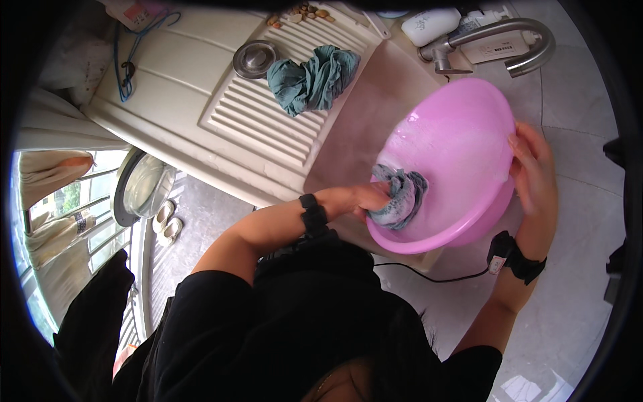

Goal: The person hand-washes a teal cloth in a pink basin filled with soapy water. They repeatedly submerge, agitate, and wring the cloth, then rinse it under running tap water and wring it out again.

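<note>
A pink plastic basin (447, 166) tilts over the laundry sink (341, 151). Whitish suds cling to its inner wall. My right hand (535, 171) grips the basin's right rim, some fingers hidden behind the wall. At the left rim, my left hand (374, 198) is closed around a bunched grey-green cloth (402, 201) covered in foam. Part of that cloth rests inside the basin; whether the hand also holds the rim is hidden. Another twisted teal cloth (314, 80) lies on the ribbed washboard (266, 115), left of the sink bowl.
A metal sink strainer (255, 59) sits beside the teal cloth. The curved faucet (502, 42) reaches out above the basin, with white bottles (432, 27) behind it. Small stones (306, 12) lie at the back. A black cable (432, 279) runs to my right wrist strap (517, 259).
</note>
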`<state>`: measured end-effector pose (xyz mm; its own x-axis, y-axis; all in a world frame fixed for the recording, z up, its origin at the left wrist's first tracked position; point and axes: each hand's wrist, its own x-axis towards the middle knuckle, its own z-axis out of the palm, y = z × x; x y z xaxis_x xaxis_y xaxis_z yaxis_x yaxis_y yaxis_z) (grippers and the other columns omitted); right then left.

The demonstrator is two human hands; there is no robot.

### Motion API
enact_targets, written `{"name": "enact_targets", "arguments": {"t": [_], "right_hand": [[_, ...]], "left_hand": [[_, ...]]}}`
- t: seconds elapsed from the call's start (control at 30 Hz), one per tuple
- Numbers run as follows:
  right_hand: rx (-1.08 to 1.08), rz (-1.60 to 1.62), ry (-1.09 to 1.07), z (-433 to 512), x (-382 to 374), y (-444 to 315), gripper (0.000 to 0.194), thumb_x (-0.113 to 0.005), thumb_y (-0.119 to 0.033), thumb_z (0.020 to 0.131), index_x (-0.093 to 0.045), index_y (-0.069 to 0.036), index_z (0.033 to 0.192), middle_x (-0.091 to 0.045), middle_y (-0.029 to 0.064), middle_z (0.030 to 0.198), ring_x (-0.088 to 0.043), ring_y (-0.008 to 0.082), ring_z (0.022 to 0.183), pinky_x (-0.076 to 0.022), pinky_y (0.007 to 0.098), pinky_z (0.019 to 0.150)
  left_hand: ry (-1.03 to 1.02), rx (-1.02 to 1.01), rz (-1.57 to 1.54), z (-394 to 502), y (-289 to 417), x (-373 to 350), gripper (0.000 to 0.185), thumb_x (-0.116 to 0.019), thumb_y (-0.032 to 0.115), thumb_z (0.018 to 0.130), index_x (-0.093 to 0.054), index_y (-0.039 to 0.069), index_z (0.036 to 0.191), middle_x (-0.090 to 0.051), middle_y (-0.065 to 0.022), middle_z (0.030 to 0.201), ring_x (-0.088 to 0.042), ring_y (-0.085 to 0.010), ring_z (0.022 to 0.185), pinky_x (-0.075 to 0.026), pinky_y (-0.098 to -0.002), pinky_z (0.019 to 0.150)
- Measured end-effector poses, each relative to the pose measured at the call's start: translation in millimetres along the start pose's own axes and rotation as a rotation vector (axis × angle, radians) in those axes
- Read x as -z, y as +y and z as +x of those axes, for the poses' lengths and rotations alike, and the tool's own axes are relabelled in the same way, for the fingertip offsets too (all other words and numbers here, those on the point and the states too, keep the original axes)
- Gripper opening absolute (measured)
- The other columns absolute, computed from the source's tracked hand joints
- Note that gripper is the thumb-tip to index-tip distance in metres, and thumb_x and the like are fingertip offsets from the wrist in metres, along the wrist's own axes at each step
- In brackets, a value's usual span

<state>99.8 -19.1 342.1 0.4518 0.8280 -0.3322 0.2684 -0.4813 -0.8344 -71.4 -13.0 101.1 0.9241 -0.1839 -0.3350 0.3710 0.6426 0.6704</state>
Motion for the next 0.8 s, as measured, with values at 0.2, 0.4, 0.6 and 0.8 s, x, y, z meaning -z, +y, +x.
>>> {"name": "enact_targets", "arguments": {"t": [0.2,0.4,0.6,0.8], "right_hand": [[0.093,0.178,0.174,-28,14,40,0.035,-0.059,-0.008,0.082,-0.048,0.004,0.113,-0.054,0.0086,0.104,-0.051,0.0155,0.096,-0.0414,0.0287,0.084],[0.160,0.313,0.222,-42,24,84,0.033,-0.059,-0.006,0.081,-0.049,0.002,0.112,-0.054,0.0075,0.105,-0.050,0.0150,0.098,-0.0395,0.0281,0.086],[0.075,0.306,0.289,-56,30,125,0.028,-0.057,-0.005,0.081,-0.049,-0.001,0.107,-0.054,0.0051,0.102,-0.050,0.0133,0.094,-0.0395,0.0272,0.083],[0.019,0.186,0.387,-84,29,156,0.024,-0.055,-0.006,0.083,-0.047,-0.003,0.106,-0.053,0.0031,0.094,-0.049,0.0101,0.088,-0.0395,0.0250,0.079]], "left_hand": [[0.371,-0.173,0.209,-21,7,8,0.057,-0.063,0.027,0.078,-0.041,0.003,0.125,-0.055,-0.0073,0.109,-0.048,-0.0128,0.102,-0.038,-0.0261,0.089],[0.514,-0.343,0.376,-26,4,17,0.057,-0.063,0.028,0.079,-0.041,0.002,0.124,-0.056,-0.0099,0.108,-0.051,-0.0141,0.098,-0.039,-0.0268,0.088],[0.868,-0.186,0.802,-40,8,20,0.052,-0.060,0.020,0.073,-0.039,0.000,0.116,-0.053,-0.0266,0.106,-0.051,-0.0408,0.100,-0.042,-0.0416,0.085],[0.866,-0.171,0.994,-46,17,6,0.053,-0.062,0.015,0.068,-0.037,0.006,0.114,-0.051,-0.0244,0.100,-0.053,-0.0431,0.092,-0.044,-0.0488,0.077]]}}
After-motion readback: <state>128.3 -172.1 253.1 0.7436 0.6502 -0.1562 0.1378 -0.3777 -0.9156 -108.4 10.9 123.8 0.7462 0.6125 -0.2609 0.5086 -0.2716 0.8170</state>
